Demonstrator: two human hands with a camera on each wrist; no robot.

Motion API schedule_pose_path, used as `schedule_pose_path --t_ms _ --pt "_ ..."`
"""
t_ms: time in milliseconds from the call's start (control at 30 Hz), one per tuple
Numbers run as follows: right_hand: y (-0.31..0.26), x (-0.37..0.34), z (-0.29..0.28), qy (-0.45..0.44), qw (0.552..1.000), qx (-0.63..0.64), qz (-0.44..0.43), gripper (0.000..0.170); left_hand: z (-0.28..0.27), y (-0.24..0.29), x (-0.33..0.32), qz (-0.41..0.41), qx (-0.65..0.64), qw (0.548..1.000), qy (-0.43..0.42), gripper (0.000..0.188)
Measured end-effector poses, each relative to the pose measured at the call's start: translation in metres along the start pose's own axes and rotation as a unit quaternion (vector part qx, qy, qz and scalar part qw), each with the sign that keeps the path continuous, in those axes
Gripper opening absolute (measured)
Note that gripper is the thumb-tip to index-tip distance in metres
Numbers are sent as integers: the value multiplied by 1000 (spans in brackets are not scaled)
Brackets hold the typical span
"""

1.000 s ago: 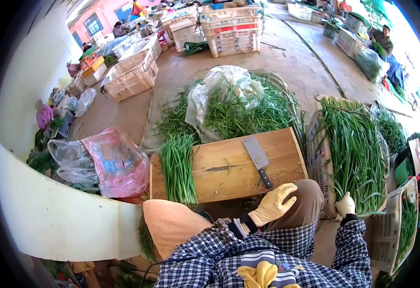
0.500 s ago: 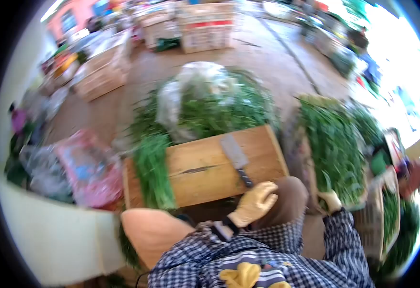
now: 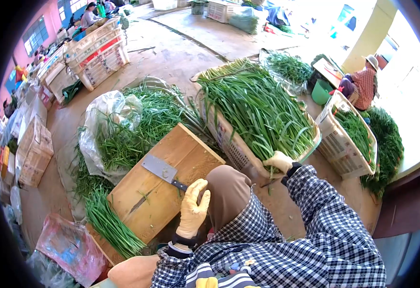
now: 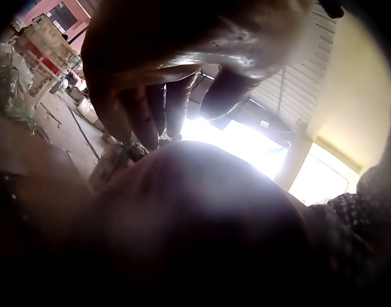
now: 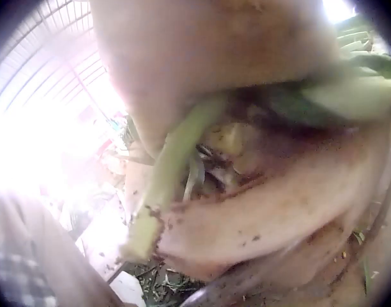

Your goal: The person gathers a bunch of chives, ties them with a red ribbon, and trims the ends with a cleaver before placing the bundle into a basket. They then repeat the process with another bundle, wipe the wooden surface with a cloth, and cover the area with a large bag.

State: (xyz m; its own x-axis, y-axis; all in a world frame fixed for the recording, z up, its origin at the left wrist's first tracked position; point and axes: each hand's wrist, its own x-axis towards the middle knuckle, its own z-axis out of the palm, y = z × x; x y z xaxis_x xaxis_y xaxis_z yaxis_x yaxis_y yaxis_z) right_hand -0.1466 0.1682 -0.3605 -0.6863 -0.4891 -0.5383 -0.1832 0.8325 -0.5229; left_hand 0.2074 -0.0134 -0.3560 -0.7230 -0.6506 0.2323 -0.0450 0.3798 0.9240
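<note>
My right hand (image 3: pixel 281 162), in a pale yellow glove, is at the front corner of a plastic crate (image 3: pixel 230 144) heaped with long flat-leaved greens (image 3: pixel 255 103). In the right wrist view its fingers and thumb curl round a thick, pale green stalk (image 5: pixel 168 176). My left hand (image 3: pixel 193 211), gloved alike, lies by my raised knee with fingers loosely bent and nothing in them. Just beyond it, a cleaver (image 3: pixel 159 168) lies on a wooden board (image 3: pixel 191 151), its black handle toward that hand. A bundle of thin greens (image 3: pixel 110 223) covers the board's left end.
Behind the board lies a heap of greens (image 3: pixel 157 113) partly under clear plastic (image 3: pixel 97 139). A second crate (image 3: pixel 349 144) of greens stands at right, with a seated person (image 3: pixel 363 84) beyond. Pink plastic (image 3: pixel 73 247) lies at lower left. Stacked crates (image 3: pixel 99 57) stand farther back.
The head view has swung to the right, so the board and crate appear turned and farther left. My right hand stays at the crate's front corner; the left stays by the knee.
</note>
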Motion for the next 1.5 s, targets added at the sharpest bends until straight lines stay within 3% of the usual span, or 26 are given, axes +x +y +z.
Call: schedule_pose_path --t_ms 67,100,133,200,233,267,333,433,633,800,867,900,933,1000,1033,1067,1133,1200,1233,1267,1300,1333,1400,1433,1467,1500 --pt "10 8 -5 -36 997 65 -12 45 -3 -3 1 5 17 1000 -9 25" --pt "19 8 -6 -89 964 251 -2 40 -5 -3 3 10 32 999 -10 25" --pt "19 2 -6 -92 974 204 -20 64 -8 2 5 -28 -9 1000 -3 29" --pt "-12 -14 -5 6 996 -89 -11 75 -12 0 11 11 59 998 3 29" --pt "-20 -22 -5 -16 990 -138 -16 87 -11 -1 14 14 71 997 3 29" --pt "-29 -28 1 -12 990 -142 -13 92 -10 0 18 15 73 997 0 29" --pt "-19 -22 11 5 999 -47 -6 91 -5 6 24 -3 40 999 2 29" --pt "-15 -19 7 4 1000 -13 14 89 7 17 39 15 41 999 -7 28" --pt "8 -4 -3 -31 994 100 -28 61 16 39 64 63 49 996 -40 26" --pt "-2 -10 -12 -9 999 21 -23 48 39 59 86 88 30 994 -60 25" --pt "10 2 -23 -103 989 -13 -103 40 53 67 92 81 6 992 -95 25" --pt "37 27 -24 -109 940 -104 -307 31 59 73 94 60 -5 992 -110 26" --pt "22 15 -39 -149 953 -66 -256 21 66 75 98 62 -1 992 -114 26" --pt "45 40 -53 -85 846 -139 -508 26 81 79 107 -101 -146 971 -161 28" --pt "33 27 -65 -155 912 -105 -366 26 88 82 113 -166 -185 950 -188 39" --pt "19 17 -71 -194 943 -47 -265 25 97 83 118 -165 -182 951 -190 39" --pt "21 18 -71 -197 932 -18 -304 27 120 82 127 -289 -239 904 -206 56" --pt "25 24 -63 -99 832 -122 -531 29 154 67 134 -389 -285 847 -223 72" --pt "15 17 -62 -97 825 -196 -521 32 173 50 140 -409 -303 823 -250 72" --pt "-12 -24 -61 -96 935 -142 -311 35 187 41 143 -429 -320 798 -279 73" --pt "-7 -20 -47 -84 910 -142 -381 36 189 58 140 -441 -328 792 -266 72" --pt "-1 -18 -32 -72 881 -139 -447 38 197 65 127 -394 -398 808 -181 65" --pt "-26 -48 13 72 957 -173 -220 50 232 2 136 -478 -404 769 -130 51" --pt "-28 -58 17 4 947 -187 -262 61 216 28 135 -492 -382 767 -154 41" --pt "-29 -66 25 31 960 -123 -251 73 215 25 131 -477 -350 797 -122 34" --pt "-25 -73 22 -11 958 -122 -258 78 208 20 128 -474 -341 801 -132 32"
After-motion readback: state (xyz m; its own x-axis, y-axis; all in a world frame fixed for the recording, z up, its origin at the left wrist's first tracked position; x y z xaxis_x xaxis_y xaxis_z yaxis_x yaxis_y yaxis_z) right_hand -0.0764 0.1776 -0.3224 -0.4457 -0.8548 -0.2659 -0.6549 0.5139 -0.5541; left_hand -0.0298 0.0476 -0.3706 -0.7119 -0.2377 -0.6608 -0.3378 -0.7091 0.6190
